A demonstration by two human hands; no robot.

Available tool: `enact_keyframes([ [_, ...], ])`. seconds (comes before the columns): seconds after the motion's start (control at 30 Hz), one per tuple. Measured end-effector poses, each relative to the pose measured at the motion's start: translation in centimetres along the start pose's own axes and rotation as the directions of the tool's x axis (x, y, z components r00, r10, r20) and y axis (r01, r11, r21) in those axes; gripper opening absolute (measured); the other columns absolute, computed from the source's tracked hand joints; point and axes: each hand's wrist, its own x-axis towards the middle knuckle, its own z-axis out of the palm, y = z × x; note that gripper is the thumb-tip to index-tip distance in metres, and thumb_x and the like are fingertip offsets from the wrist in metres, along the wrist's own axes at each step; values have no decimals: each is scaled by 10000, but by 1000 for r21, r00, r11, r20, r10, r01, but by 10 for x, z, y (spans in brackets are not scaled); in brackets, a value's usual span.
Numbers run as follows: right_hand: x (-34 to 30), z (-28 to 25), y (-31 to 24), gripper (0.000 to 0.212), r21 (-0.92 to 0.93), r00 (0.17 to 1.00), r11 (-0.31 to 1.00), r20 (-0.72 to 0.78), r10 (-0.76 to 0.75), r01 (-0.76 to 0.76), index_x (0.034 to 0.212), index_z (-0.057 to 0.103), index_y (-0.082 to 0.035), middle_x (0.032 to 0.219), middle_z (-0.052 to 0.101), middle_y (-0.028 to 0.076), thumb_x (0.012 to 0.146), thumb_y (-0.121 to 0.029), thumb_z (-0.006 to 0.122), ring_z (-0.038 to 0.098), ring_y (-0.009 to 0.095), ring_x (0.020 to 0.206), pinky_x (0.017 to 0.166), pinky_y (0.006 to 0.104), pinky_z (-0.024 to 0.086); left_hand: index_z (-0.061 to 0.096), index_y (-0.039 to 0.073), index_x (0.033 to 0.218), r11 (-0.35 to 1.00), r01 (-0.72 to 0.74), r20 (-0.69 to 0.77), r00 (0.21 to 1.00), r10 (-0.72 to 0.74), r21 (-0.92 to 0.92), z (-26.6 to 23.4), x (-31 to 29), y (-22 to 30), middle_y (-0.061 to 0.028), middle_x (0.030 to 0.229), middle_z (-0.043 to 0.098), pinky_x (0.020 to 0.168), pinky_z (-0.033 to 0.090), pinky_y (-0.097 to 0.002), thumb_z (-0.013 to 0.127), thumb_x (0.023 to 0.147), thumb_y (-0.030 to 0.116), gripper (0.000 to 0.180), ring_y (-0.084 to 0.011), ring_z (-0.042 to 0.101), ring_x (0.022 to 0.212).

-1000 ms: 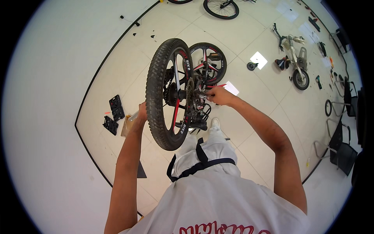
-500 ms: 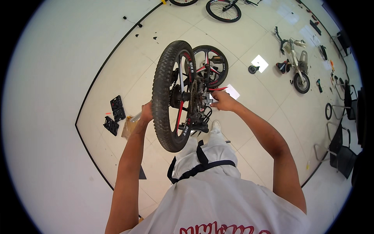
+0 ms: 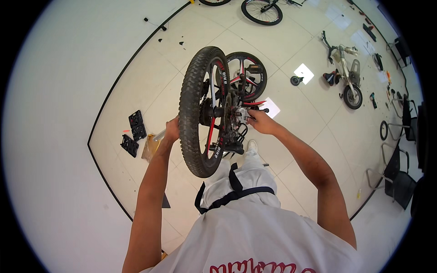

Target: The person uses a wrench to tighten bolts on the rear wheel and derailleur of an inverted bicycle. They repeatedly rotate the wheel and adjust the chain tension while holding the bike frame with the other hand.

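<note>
A bicycle stands before me, its large knobby tyre (image 3: 190, 113) nearest, on a wheel with black, white and red spokes. My left hand (image 3: 172, 129) is at the tyre's left side; its fingers are hidden behind the rubber. To the right of the hub, my right hand (image 3: 261, 122) has its thumb and fingers closed around a silver metal part (image 3: 242, 115) beside the wheel. A short dark-tipped rod (image 3: 264, 110) and a red piece (image 3: 254, 103) show just above that hand. Beyond is the bicycle's smaller-looking second wheel (image 3: 255, 86).
Black open tool cases (image 3: 136, 125) and a brown cardboard piece (image 3: 149, 148) lie on the tiled floor at left. A partly stripped small-wheeled bike (image 3: 348, 75) and black chairs (image 3: 400, 184) are at right. Another bicycle wheel (image 3: 261, 11) is at the far end.
My right hand has turned and shifted slightly on the silver part, showing more of it and the dark-tipped rod. The left hand and tyre have barely moved.
</note>
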Motion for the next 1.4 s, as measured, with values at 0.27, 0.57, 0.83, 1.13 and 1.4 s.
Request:
enact_keyframes([
  [0.27,4,1,7,222,10,990,992,-55,128,-128,893,597,34,747,619,199,823,-168,661,612,359,701,650,421,457,609,82,1016,992,-87,-32,996,84,-87,-7,-3,10,-184,842,690,783,487,-475,680,733,438,460,-410,651,835],
  [0.57,-1,8,2,229,225,991,967,-34,131,-120,880,602,50,759,622,195,855,-172,650,629,334,709,654,408,467,605,109,1057,1000,16,22,1000,-16,-8,-1,-1,6,-175,877,698,865,410,-509,639,773,412,417,-401,645,910],
  [0.83,0,7,-6,250,-6,991,995,-86,101,-102,897,602,47,812,634,227,878,-200,637,654,349,781,687,410,482,602,125,1091,1000,3,15,1000,-3,7,-4,-2,11,-154,887,705,856,419,-501,643,751,458,477,-389,652,908],
  [1.13,3,7,5,220,138,998,989,-22,54,-51,809,617,41,753,667,163,905,-156,603,660,283,721,663,379,480,606,123,1061,1000,-21,7,1000,21,2,0,0,1,-148,891,704,813,432,-510,655,735,466,477,-385,652,899],
  [1.4,2,5,6,283,245,989,959,-4,147,-142,721,593,31,664,645,99,894,-185,654,616,153,614,571,321,443,624,117,1016,1000,-21,-14,1000,21,-15,2,-2,-6,-140,874,702,794,431,-514,665,720,465,459,-372,657,874],
])
